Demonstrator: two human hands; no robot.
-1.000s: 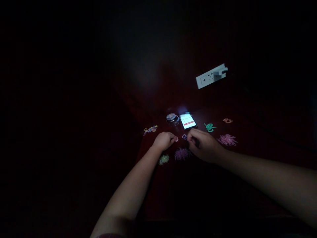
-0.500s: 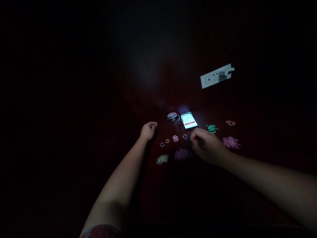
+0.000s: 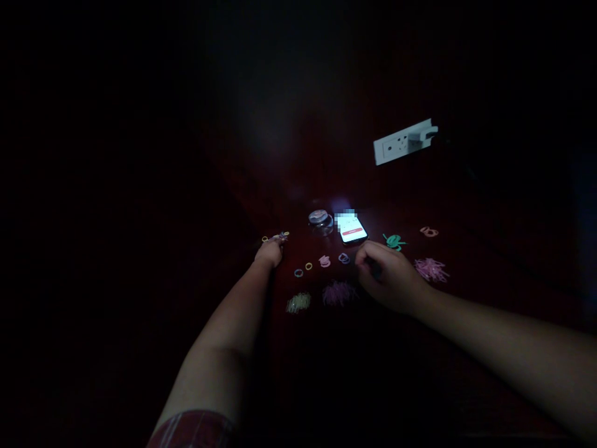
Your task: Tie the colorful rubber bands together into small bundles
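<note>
In dim light, my left hand [image 3: 270, 252] reaches to the far left of a dark reddish table, fingers stretched onto a small heap of coloured bands [image 3: 283, 236]. My right hand [image 3: 389, 277] is curled closed just in front of the phone; whatever its fingers may hold is hidden. Between the hands lie a bluish ring [image 3: 298, 273], a yellow ring [image 3: 308, 266], a small pink cluster of bands [image 3: 324, 261] and some pale-blue bands [image 3: 344, 258]. Nearer me are a pale yellow-green pile of bands [image 3: 298, 303] and a purple pile [image 3: 339, 293].
A lidded clear jar [image 3: 321, 224] stands left of a lit phone [image 3: 352, 231]. To the right lie green bands [image 3: 394, 242], orange bands [image 3: 429, 232] and a pink pile [image 3: 431, 269]. A white socket panel [image 3: 396, 147] with a plug is behind.
My left hand has shifted slightly left and lowered, and the coloured heap at its fingertips now shows. My right hand stays curled in nearly the same place. The view has shifted a little.
</note>
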